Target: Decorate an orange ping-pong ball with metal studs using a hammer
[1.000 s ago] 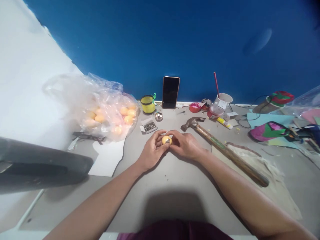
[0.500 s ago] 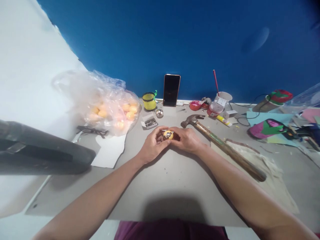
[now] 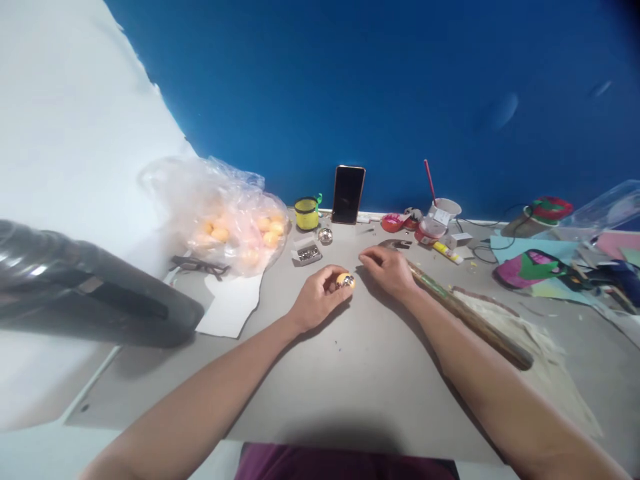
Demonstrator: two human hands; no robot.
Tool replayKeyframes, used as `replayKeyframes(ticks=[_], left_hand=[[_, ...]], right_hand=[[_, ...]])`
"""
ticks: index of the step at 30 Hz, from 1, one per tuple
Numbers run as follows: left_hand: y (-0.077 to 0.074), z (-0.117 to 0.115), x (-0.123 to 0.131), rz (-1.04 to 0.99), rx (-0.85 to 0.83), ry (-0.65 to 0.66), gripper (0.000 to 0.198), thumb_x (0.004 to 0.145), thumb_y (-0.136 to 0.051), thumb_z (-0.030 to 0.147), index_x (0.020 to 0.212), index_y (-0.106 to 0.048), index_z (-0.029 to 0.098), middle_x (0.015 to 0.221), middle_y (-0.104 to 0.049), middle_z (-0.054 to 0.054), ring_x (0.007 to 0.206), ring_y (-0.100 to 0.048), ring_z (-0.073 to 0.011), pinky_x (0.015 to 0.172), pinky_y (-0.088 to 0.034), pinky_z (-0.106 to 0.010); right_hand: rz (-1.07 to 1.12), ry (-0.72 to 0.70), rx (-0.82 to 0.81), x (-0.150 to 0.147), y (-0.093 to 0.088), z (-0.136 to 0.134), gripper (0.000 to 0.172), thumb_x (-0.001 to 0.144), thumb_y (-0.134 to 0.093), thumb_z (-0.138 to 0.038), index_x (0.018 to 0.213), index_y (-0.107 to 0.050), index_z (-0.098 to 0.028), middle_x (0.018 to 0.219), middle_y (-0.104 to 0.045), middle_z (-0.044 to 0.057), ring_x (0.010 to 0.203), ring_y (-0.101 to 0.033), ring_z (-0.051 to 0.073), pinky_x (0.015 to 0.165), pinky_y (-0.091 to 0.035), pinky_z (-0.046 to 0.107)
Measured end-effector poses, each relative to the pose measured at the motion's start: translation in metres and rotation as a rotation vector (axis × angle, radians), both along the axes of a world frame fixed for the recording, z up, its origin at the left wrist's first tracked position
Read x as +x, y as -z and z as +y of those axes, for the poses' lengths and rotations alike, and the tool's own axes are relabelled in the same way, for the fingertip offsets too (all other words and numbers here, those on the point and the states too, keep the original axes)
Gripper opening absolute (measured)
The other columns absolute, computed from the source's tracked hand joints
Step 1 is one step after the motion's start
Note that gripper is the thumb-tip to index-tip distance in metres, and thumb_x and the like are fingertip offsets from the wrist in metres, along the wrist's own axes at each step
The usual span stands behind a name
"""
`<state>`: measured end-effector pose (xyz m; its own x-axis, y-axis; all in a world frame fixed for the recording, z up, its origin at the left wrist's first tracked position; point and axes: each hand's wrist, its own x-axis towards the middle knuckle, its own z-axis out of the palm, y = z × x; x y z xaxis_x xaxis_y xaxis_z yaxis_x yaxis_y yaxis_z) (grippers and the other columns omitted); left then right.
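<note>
My left hand (image 3: 320, 297) is closed around a small orange ball (image 3: 344, 278) partly covered with shiny silver studs. To its right, my right hand (image 3: 389, 270) is away from the ball, fingers curled together; whether something small is between them cannot be made out. Under and beyond that hand lies a claw hammer (image 3: 465, 317), its head partly hidden. Ahead of my left hand sits an opened small box (image 3: 307, 253) of shiny metal pieces that look like thumbtacks. A silver-covered ball (image 3: 325, 235) rests just behind the box.
At the left, a plastic bag (image 3: 220, 220) holds several orange balls near eyeglasses (image 3: 200, 265) and a large dark cylinder (image 3: 95, 287). A phone (image 3: 349, 195) leans on the wall beside a yellow container (image 3: 307, 213). Rightward are a cup (image 3: 445, 210), glue tube (image 3: 447, 253) and cloth (image 3: 530, 347).
My right hand has come off the ball and moved right, over the hammer's neck. The ball stays in my left hand. The whole view has shifted slightly.
</note>
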<state>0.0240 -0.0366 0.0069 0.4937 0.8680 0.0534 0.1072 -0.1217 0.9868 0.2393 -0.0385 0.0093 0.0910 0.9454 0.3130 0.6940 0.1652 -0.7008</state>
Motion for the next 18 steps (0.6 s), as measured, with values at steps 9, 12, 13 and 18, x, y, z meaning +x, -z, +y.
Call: replayKeyframes(ticks=[9, 12, 13, 18], left_hand=[[-0.006, -0.006, 0.002, 0.131, 0.009, 0.052, 0.027, 0.081, -0.07, 0.035, 0.102, -0.069, 0.018, 0.077, -0.061, 0.001, 0.067, -0.052, -0.0138, 0.062, -0.043, -0.025], [-0.005, -0.005, 0.002, 0.203, 0.049, 0.051, 0.026, 0.079, -0.069, 0.034, 0.101, -0.069, 0.019, 0.077, -0.061, 0.001, 0.069, -0.053, -0.015, 0.064, -0.041, -0.027], [-0.004, -0.003, 0.002, 0.226, 0.056, 0.055, 0.028, 0.078, -0.07, 0.035, 0.101, -0.069, 0.019, 0.078, -0.062, 0.001, 0.07, -0.053, -0.0153, 0.065, -0.04, -0.028], [-0.001, 0.0, 0.0, 0.227, -0.009, 0.067, 0.033, 0.079, -0.07, 0.04, 0.103, -0.065, 0.018, 0.069, -0.055, 0.004, 0.064, -0.048, -0.0147, 0.059, -0.035, -0.028]], right_hand=[[0.015, -0.149, -0.288, -0.019, -0.039, 0.021, 0.021, 0.086, -0.064, -0.033, 0.078, -0.074, -0.017, 0.067, -0.072, 0.002, 0.059, -0.063, 0.014, 0.06, -0.047, 0.024], [-0.403, -0.23, -0.223, -0.057, -0.067, 0.035, 0.016, 0.088, -0.063, -0.024, 0.087, -0.078, -0.02, 0.092, -0.079, 0.005, 0.087, -0.071, 0.02, 0.075, -0.049, 0.027], [-0.515, -0.205, -0.236, -0.071, -0.075, 0.04, 0.019, 0.091, -0.061, -0.027, 0.093, -0.079, -0.021, 0.1, -0.079, 0.007, 0.095, -0.071, 0.022, 0.078, -0.05, 0.028], [-0.844, -0.161, -0.384, -0.13, -0.087, 0.067, 0.033, 0.098, -0.056, -0.031, 0.116, -0.075, -0.011, 0.117, -0.075, 0.023, 0.111, -0.071, 0.033, 0.087, -0.054, 0.038]])
